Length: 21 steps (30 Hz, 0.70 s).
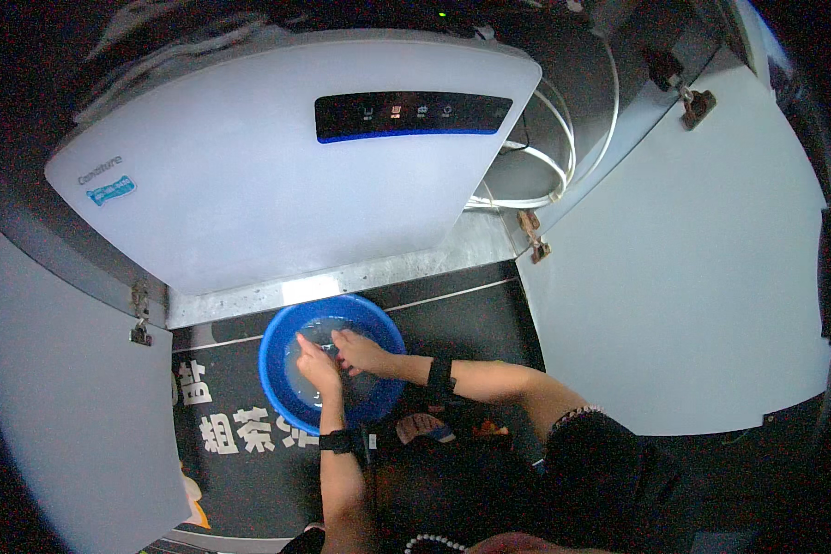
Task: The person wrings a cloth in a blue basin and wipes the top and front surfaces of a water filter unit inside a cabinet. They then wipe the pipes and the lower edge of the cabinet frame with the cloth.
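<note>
A round blue plastic basin [275,401] with shallow, cloudy water [316,323] stands on the dark printed mat. Over the water, inside the rim, my left hand [316,365] is held with its fingers bent. My right hand [363,354] reaches in from the right, close beside the left, its fingers curled toward it. Glints and blur between the two make it unclear whether either holds something. Each wrist carries a black band; the right one [440,374] sits above the basin's right rim.
A white Canature appliance [263,201] with a lit display panel [414,116] fills the cabinet ahead. Open cabinet doors stand at left [76,388] and right [678,277], on metal hinges [539,248]. White tubing [561,176] coils beside the appliance. The dark mat [249,485] bears large white characters.
</note>
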Each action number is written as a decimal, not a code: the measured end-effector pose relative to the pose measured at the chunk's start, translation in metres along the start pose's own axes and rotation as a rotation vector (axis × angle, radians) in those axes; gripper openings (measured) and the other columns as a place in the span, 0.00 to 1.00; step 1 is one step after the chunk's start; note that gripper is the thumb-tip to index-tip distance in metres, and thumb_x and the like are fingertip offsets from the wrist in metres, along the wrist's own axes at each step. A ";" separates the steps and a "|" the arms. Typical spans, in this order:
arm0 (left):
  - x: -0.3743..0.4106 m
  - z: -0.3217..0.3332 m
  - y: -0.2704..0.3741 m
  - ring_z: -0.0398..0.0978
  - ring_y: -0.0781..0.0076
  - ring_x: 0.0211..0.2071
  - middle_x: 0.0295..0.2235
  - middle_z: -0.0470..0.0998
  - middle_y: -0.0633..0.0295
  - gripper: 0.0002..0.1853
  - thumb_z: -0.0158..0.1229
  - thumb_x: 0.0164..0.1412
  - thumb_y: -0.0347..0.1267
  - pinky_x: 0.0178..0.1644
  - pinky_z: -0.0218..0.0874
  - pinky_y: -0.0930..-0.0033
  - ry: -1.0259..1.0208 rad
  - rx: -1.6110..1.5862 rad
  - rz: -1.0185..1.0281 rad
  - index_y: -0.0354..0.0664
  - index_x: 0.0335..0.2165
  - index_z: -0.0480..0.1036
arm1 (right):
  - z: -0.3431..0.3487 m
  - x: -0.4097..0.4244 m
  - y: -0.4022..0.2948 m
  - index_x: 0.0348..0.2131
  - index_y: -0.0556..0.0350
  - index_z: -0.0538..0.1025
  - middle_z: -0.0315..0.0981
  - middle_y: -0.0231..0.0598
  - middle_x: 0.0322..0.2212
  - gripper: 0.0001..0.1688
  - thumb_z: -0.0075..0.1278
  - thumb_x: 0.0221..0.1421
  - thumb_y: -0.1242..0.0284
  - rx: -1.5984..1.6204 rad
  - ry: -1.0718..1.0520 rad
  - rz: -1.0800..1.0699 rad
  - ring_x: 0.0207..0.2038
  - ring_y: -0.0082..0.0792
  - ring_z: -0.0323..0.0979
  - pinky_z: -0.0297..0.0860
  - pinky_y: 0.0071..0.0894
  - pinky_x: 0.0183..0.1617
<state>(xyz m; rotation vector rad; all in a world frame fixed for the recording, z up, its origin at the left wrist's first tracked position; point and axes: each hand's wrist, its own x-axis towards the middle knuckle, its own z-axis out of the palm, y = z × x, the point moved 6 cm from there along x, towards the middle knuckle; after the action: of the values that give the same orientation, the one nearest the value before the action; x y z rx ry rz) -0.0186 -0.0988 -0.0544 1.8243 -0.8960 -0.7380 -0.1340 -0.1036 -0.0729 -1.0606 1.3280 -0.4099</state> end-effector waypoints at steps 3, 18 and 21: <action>0.003 0.002 0.004 0.66 0.61 0.11 0.08 0.65 0.54 0.32 0.34 0.62 0.43 0.17 0.56 0.59 0.093 0.178 0.186 0.30 0.12 0.67 | 0.002 0.000 -0.008 0.45 0.56 0.60 0.65 0.41 0.32 0.30 0.29 0.57 0.49 -0.138 0.006 -0.110 0.32 0.33 0.68 0.69 0.34 0.33; 0.007 0.020 -0.012 0.70 0.59 0.25 0.24 0.73 0.54 0.29 0.36 0.60 0.48 0.30 0.60 0.63 -0.375 -0.162 -0.203 0.31 0.26 0.71 | -0.011 -0.007 -0.018 0.33 0.63 0.71 0.71 0.45 0.24 0.19 0.45 0.51 0.62 -0.279 0.113 -0.167 0.28 0.36 0.70 0.66 0.32 0.33; -0.002 0.023 0.003 0.67 0.75 0.23 0.23 0.71 0.62 0.16 0.45 0.59 0.38 0.27 0.59 0.74 -0.600 -0.392 -0.342 0.35 0.25 0.70 | -0.024 -0.022 -0.037 0.31 0.63 0.73 0.72 0.46 0.25 0.20 0.50 0.47 0.62 -0.407 0.241 -0.406 0.26 0.38 0.71 0.66 0.31 0.32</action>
<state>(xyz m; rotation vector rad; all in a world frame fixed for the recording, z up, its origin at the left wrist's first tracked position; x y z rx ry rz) -0.0385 -0.1091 -0.0596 1.4286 -0.7357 -1.6137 -0.1497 -0.1145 -0.0279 -1.6763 1.4435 -0.5981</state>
